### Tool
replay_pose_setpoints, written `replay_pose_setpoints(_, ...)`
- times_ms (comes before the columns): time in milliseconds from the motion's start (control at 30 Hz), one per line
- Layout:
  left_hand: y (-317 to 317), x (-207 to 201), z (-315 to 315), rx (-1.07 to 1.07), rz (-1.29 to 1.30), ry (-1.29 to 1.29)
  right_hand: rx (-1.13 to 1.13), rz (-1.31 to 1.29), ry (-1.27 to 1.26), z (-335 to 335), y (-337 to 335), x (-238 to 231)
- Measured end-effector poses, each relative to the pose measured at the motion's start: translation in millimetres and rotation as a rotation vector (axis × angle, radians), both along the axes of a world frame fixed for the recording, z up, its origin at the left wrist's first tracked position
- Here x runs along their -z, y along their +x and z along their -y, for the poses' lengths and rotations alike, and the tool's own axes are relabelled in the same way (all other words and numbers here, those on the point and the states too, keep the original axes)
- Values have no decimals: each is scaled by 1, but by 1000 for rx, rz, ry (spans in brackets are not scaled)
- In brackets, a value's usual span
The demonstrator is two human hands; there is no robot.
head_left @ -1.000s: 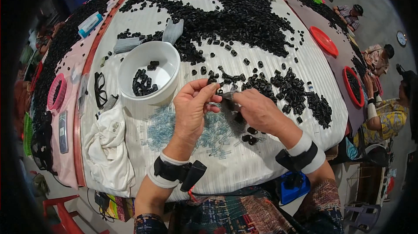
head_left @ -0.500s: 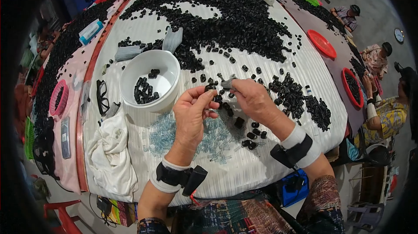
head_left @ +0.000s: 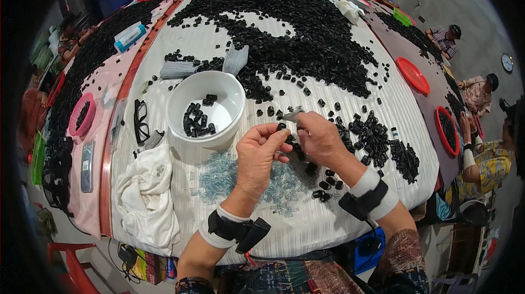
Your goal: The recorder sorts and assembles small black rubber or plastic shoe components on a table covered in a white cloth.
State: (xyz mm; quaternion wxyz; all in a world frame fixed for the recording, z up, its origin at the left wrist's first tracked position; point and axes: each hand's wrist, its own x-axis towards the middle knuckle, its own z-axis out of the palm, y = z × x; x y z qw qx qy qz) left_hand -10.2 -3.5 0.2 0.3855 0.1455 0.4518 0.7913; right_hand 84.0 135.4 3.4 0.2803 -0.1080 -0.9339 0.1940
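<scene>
My left hand is closed in a pinch on a small black cylindrical part, held above the table. Close to its right, my right hand is curled shut, with a grey piece of fabric at its fingertips. Whether that fabric is worn or held, and what else is in those fingers, I cannot tell. Below the hands lies a spread of small clear bluish springs. Several black parts sit beneath my right wrist. Left of my hands stands a white bowl with several black parts inside.
A large heap of black parts covers the far table; smaller piles lie right. Grey fabric pieces, glasses and a white cloth are left. Red trays stand along the right side, where other people sit.
The view has shifted, so the table appears lower and farther right. My left hand's pinched part now shows more clearly, and my hands are slightly closer together.
</scene>
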Motion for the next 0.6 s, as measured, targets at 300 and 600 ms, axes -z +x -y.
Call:
replay_pose_setpoints(300,12,-5,1,174,-56,-16,-27,-139,-813,19,37,-46)
replay_pose_setpoints(600,24,-9,1,246,-108,17,-17,-298,-602,27,45,-34)
